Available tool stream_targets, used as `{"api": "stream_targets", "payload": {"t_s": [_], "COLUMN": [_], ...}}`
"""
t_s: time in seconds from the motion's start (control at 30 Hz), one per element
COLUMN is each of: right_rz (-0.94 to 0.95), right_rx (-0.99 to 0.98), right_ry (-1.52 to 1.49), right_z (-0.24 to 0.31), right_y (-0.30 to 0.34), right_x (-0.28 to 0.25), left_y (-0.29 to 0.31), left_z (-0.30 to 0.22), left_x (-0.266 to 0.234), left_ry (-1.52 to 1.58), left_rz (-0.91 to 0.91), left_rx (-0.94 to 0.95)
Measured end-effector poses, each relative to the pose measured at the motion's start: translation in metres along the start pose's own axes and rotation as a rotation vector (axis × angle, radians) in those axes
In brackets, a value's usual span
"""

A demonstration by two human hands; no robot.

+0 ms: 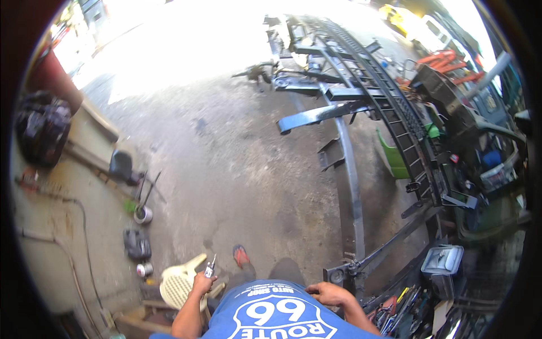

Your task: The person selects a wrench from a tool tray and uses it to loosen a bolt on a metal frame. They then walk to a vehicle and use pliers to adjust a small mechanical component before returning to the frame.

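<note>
My left hand (pixel 202 282) is closed around a small silver-and-dark hand tool (pixel 210 268) with a thin pointed tip, which points up and away from me. Its exact kind is too small to tell. Just left of that hand stands a cream plastic chair (pixel 179 285) with a perforated seat. My right hand (pixel 330 294) is beside the hem of my blue shirt (pixel 271 308), its fingers curled together; whether anything is in them is hidden. A foot in a red and dark shoe (pixel 241 255) shows on the concrete floor beyond the shirt.
A dark metal vehicle frame (pixel 389 107) runs along the right, its beams jutting over the floor (pixel 237 169). Loose hand tools (pixel 401 311) and a clear plastic container (pixel 442 260) lie at lower right. Leftward are a black case (pixel 137 244), a white can (pixel 143 214) and a hose (pixel 84 226).
</note>
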State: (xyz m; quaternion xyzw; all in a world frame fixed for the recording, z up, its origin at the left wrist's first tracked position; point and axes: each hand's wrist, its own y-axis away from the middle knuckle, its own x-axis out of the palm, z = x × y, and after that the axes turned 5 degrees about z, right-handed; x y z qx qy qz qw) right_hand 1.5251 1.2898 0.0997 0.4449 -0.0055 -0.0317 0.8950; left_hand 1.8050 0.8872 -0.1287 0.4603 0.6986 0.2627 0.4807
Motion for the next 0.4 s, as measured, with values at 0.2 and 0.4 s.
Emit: {"api": "stream_targets", "payload": {"t_s": [0.2,0.4], "right_rz": [0.177,-0.281], "right_rx": [-0.215,-0.055], "right_ry": [-0.216,0.114], "right_z": [0.140,0.262], "right_y": [-0.094,-0.238], "right_x": [-0.121,-0.273], "left_y": [-0.126,-0.279], "left_z": [-0.141,-0.215], "left_x": [-0.124,-0.244], "left_ry": [0.206,0.083], "left_rz": [0.034,0.006], "left_rx": [0.124,-0.016]}}
